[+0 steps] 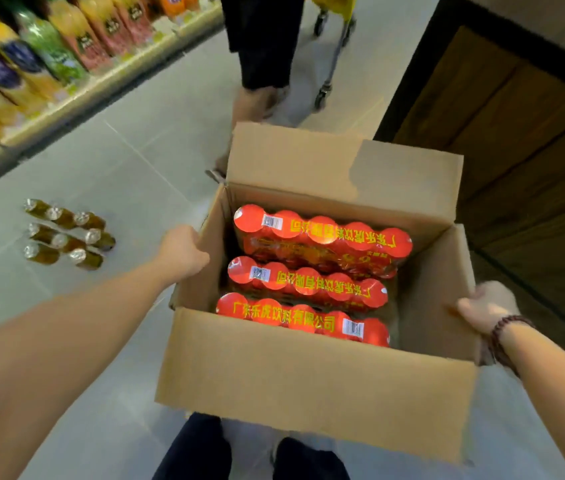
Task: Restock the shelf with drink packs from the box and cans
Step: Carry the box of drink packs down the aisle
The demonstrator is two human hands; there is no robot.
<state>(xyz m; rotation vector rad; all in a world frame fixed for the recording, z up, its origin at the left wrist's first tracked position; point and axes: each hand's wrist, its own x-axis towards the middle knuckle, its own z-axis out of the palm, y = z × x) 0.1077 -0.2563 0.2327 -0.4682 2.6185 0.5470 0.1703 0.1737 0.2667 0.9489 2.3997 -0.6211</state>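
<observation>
An open cardboard box (308, 382) hangs in front of me above the floor, its flaps standing up. Inside lie three red shrink-wrapped drink packs (312, 282) with yellow lettering, side by side. My left hand (182, 252) grips the box's left wall. My right hand (485, 306), with a bead bracelet at the wrist, grips the right flap. A group of small brown bottles with silver caps (66, 233) stands on the floor to the left. The shelf (76, 95) with coloured drink bottles runs along the upper left.
Another person's legs in dark trousers (263, 46) stand just beyond the box, beside a wheeled cart (333, 46). A dark wooden counter (516, 133) fills the right side. Grey floor tiles (128, 161) lie between shelf and box. My own legs show below the box.
</observation>
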